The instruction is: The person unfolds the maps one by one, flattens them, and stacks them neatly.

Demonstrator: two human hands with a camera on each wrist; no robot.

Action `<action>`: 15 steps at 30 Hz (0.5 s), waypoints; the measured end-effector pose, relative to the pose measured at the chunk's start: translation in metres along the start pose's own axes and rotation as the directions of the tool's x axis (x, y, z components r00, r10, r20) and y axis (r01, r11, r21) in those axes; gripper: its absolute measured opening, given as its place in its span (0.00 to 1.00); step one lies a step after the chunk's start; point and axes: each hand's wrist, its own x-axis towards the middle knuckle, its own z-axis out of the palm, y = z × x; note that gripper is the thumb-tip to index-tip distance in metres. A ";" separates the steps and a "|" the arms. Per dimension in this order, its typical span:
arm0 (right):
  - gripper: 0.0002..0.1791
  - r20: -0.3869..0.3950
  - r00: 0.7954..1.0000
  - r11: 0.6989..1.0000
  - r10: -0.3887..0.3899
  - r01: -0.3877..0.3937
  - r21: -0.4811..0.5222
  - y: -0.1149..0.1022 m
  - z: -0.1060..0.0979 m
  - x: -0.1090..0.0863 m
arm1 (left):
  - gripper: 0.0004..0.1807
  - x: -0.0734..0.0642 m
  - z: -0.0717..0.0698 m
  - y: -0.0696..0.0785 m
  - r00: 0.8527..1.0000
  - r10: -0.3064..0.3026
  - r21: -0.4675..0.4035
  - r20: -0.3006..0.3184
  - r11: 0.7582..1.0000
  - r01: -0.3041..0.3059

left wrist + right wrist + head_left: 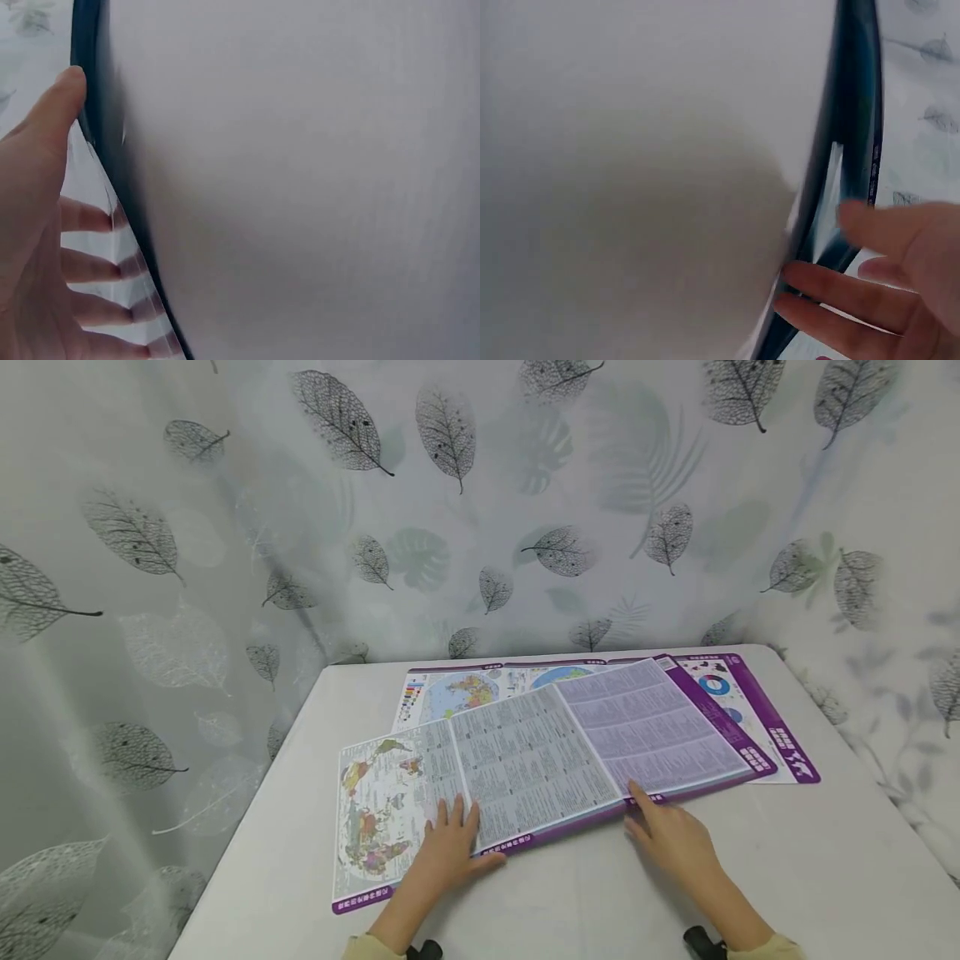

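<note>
A long laminated map sheet (525, 760) with purple borders lies aslant on the table, its left panel carrying a world map and its other panels dense small text. Over the left part, my left hand (448, 852) rests with spread fingers on the sheet, thumb along its near edge. In the left wrist view the fingers of that hand (45, 247) show mirrored in the glossy surface. My right hand (671, 839) touches the near edge right of the middle with an extended index finger. The right wrist view shows this hand (900, 285) with straight fingertips at the edge.
A second map sheet (780, 727), also purple-bordered, lies partly covered behind the first, toward the table's far edge. Both lie on a white table (570, 902). Curtains (480, 527) printed with leaves hang behind and on both sides.
</note>
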 end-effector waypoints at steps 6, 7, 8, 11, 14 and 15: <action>0.35 -0.112 0.964 0.956 -0.242 0.217 -0.200 0.010 0.004 0.004 | 0.47 0.001 -0.008 -0.005 0.999 0.023 -0.021 0.047 1.000 -0.022; 0.35 -0.100 0.961 0.948 -0.260 0.234 -0.216 0.012 0.005 0.007 | 0.46 0.001 -0.010 -0.005 0.998 0.033 -0.019 0.051 0.999 -0.032; 0.35 -0.084 0.957 0.940 -0.276 0.251 -0.232 0.013 0.005 0.009 | 0.45 0.001 -0.011 -0.005 0.998 0.045 -0.018 0.054 0.999 -0.044; 0.32 -0.036 0.957 0.929 -0.288 0.270 -0.253 0.016 0.005 0.015 | 0.42 0.000 -0.015 -0.005 0.995 0.083 -0.007 0.057 0.997 -0.083; 0.28 0.004 0.956 0.918 -0.292 0.281 -0.279 0.017 0.002 0.018 | 0.40 -0.003 -0.018 -0.004 0.991 0.125 0.014 0.051 0.992 -0.125; 0.27 0.013 0.955 0.914 -0.296 0.287 -0.287 0.017 0.002 0.018 | 0.39 -0.004 -0.019 -0.004 0.989 0.138 0.025 0.049 0.990 -0.140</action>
